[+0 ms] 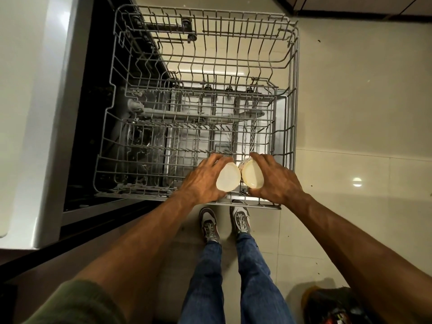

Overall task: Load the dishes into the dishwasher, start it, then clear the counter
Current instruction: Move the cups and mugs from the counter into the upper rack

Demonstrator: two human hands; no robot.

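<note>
Here, left hand (201, 181) around white cup (228, 178), right hand (275, 178) around speckled cup (252, 175) (touching).

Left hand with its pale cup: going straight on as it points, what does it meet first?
Probably the grey wire dishwasher rack beneath the left hand and pale round cup; depth is unclear.

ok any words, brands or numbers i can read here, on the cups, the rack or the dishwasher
No readable text in this view.
On the right cup, in the right hand: dark specks, too small to read.
On the left cup, in the left hand: nothing.
On the rack: nothing.
On the bag: red patch, too blurred to read.
</note>
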